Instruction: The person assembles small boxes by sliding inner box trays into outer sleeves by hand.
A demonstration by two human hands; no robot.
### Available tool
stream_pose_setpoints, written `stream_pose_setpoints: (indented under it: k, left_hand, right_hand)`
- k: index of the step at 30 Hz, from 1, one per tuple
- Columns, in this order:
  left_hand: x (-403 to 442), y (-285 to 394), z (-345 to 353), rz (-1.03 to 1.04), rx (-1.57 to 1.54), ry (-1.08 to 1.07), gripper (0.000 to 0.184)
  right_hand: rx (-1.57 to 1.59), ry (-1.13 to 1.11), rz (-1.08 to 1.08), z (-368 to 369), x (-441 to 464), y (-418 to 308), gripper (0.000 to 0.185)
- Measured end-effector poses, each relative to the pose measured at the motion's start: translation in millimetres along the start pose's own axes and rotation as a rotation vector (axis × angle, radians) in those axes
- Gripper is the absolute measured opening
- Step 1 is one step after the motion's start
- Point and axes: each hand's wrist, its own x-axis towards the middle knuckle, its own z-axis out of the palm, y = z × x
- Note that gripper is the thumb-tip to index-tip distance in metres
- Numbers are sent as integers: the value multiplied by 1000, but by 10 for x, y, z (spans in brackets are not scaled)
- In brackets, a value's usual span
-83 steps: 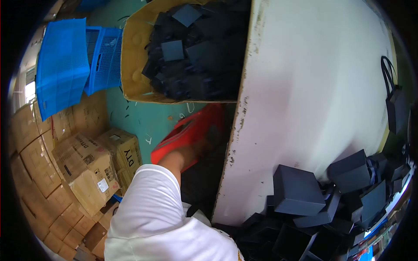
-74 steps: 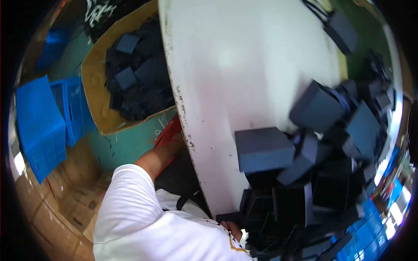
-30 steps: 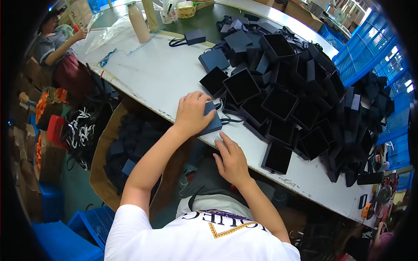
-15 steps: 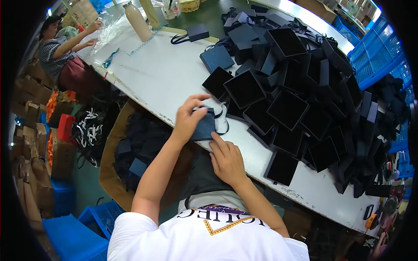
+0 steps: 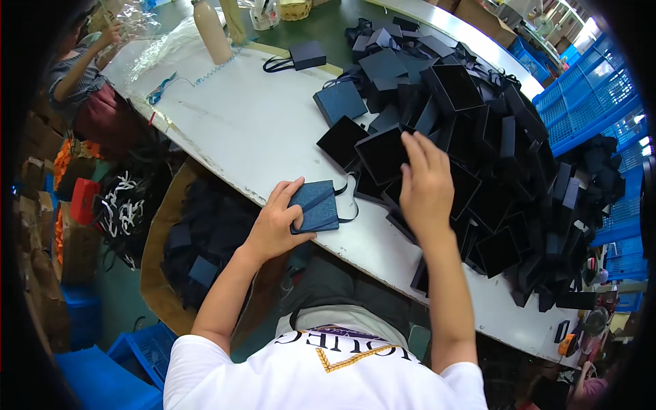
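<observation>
A small dark-blue gift box (image 5: 318,205) with a black ribbon loop lies flat near the table's front edge. My left hand (image 5: 270,225) grips its left side, the fingers curled around that edge. My right hand (image 5: 429,181) is over the near side of the pile, fingers stretched out and slightly bent at the right edge of an open black box (image 5: 380,158). Whether the fingertips touch that box I cannot tell. Another open black box (image 5: 342,142) lies just left of it, and a closed blue box (image 5: 340,102) sits behind.
A large heap of black boxes (image 5: 488,143) covers the table's right side. At the back stand a beige bottle (image 5: 212,33) and a lone black box (image 5: 307,55). Below the left edge is a carton (image 5: 156,273) of dark boxes. Another person (image 5: 82,89) works at far left.
My right hand has left the blue gift box and moved right and up to the pile. My left hand has come down onto the gift box's left side. The view has shifted slightly.
</observation>
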Motion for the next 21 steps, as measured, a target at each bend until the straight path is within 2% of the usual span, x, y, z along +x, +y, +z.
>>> stream_pose_setpoints:
  k: [2, 5, 9, 15, 18, 21]
  left_hand:
    - [-79, -19, -10, 5, 29, 96, 51]
    - [-188, -31, -52, -17, 76, 258, 52]
    - [-308, -5, -130, -16, 151, 298, 57]
    - [-422, -86, -248, -69, 183, 344, 57]
    - [-428, -120, -232, -102, 172, 334, 52]
    - [-428, -140, -199, -106, 171, 333, 53]
  right_hand:
    - [2, -86, 51, 74, 193, 134, 43]
    - [-85, -157, 9, 243, 358, 230, 42]
    - [-77, -277, -77, 306, 483, 184, 31]
    - [-8, -259, -84, 358, 480, 263, 17]
    - [-14, -252, -90, 399, 492, 267, 19]
    - [-145, -250, -224, 483, 485, 263, 22]
